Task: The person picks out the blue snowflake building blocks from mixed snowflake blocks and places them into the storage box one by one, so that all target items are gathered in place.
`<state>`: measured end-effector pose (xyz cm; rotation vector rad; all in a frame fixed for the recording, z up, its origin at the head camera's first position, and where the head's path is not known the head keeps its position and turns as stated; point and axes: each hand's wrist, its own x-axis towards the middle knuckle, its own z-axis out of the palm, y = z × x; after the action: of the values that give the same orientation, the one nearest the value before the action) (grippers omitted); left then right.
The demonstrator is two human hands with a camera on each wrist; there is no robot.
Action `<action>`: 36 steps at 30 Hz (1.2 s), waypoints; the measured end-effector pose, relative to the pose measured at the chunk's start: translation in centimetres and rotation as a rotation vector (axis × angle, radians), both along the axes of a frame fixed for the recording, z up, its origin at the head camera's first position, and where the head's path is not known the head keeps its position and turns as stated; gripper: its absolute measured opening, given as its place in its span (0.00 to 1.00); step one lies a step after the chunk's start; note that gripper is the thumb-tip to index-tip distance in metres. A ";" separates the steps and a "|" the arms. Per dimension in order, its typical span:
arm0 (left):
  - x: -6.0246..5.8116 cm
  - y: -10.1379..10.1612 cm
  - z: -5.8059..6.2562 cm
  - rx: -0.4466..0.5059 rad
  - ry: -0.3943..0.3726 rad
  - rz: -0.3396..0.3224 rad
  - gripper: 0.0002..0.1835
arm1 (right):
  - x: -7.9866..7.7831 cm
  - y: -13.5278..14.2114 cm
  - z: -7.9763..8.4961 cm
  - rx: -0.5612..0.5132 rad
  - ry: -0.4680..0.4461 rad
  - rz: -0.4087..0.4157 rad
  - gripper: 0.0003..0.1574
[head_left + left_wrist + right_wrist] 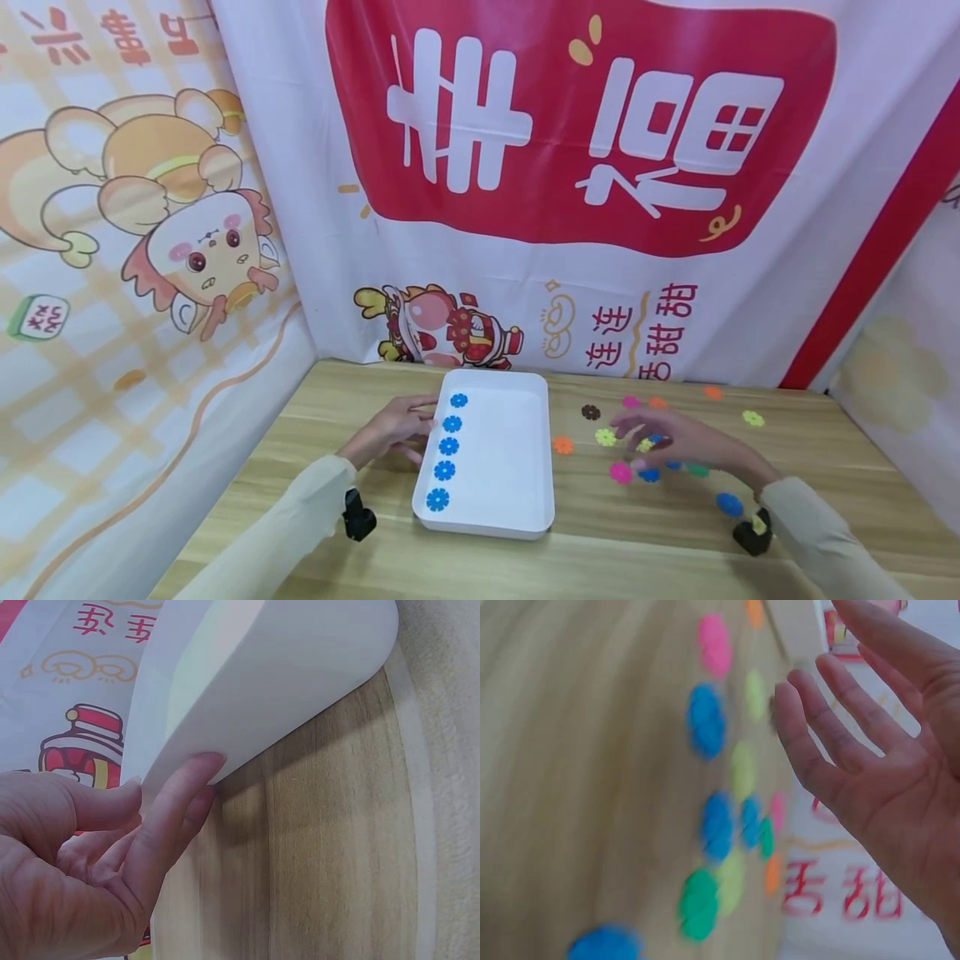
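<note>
Several blue snowflake discs (pixel 447 446) lie in a column along the left side of a white rectangular tray (pixel 517 450). My left hand (pixel 393 429) touches the tray's left side. In the left wrist view, its fingertips (pixel 214 761) meet the outer wall and rim, fingers fairly straight. To the right of the tray, my right hand (pixel 678 442) hovers over scattered snowflake discs and partly hides them from the head view. In the right wrist view its fingers are spread with nothing between them, near yellow-green discs (pixel 742 769) and blue discs (pixel 707 720).
An orange disc (pixel 562 445) lies just beside the tray's right wall. A brown disc (pixel 591 412), a pink disc (pixel 621 472) and a yellow-green disc (pixel 753 418) are also on the wooden table (pixel 622 567). Printed cloth (pixel 600 267) hangs behind the table.
</note>
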<state>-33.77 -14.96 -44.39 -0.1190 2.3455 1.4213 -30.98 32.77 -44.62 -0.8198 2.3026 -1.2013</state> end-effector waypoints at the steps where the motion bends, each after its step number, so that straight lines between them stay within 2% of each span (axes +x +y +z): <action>1: 0.0 0.0 0.0 0.001 0.002 -0.001 0.31 | 0.2 0.6 -0.3 0.004 -0.001 0.007 0.37; 8: 0.0 0.0 0.0 -0.002 0.004 -0.001 0.31 | 1.1 3.1 -1.8 0.088 -0.007 -0.014 0.40; 12: 0.0 0.0 0.0 0.003 0.005 0.000 0.30 | 1.2 3.4 -2.3 0.103 -0.027 -0.042 0.35; 18: 0.1 0.2 0.0 -0.004 0.009 0.003 0.31 | 1.3 3.3 -3.4 0.076 0.116 -0.010 0.26; 21: 0.1 0.2 0.0 -0.009 0.007 0.011 0.31 | 1.2 3.2 -3.7 0.068 0.147 -0.010 0.22; 30: 0.1 0.1 -0.2 0.007 0.014 0.001 0.31 | 1.3 2.4 -3.3 0.094 0.139 -0.016 0.18; 36: 0.0 -0.1 -0.3 0.013 0.004 0.012 0.31 | 1.2 1.7 -2.6 0.186 0.177 -0.055 0.15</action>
<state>-33.79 -15.01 -44.69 -0.1261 2.3420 1.4438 -29.78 34.51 -47.22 -0.8282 2.5487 -0.9507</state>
